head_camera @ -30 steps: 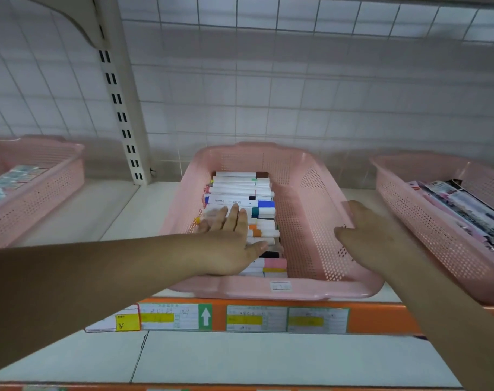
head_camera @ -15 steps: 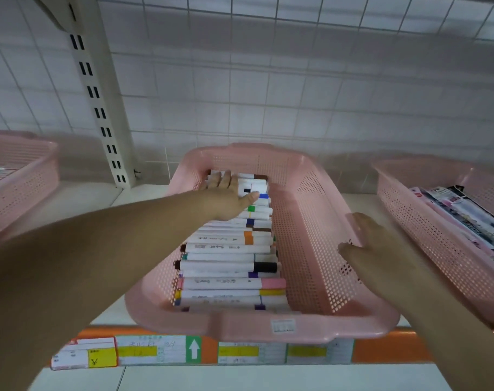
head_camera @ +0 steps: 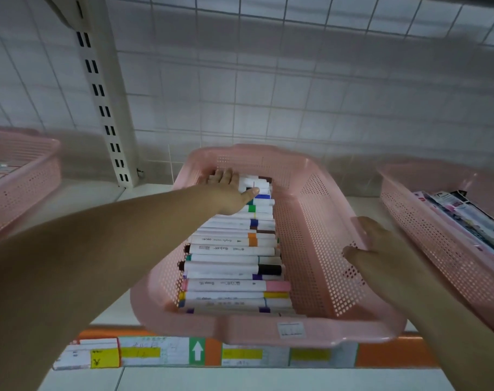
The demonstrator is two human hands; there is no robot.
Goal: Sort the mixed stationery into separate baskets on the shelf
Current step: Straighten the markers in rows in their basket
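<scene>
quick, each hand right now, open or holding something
Left hand: open, fingers flat on the markers in the middle basket.
Right hand: grips that basket's right rim, thumb inside.

White markers [head_camera: 229,251] with coloured caps lie stacked crosswise in the middle pink basket [head_camera: 310,249] on the shelf [head_camera: 85,193]; packaged stationery [head_camera: 465,218] lies in the right basket [head_camera: 437,255]
</scene>
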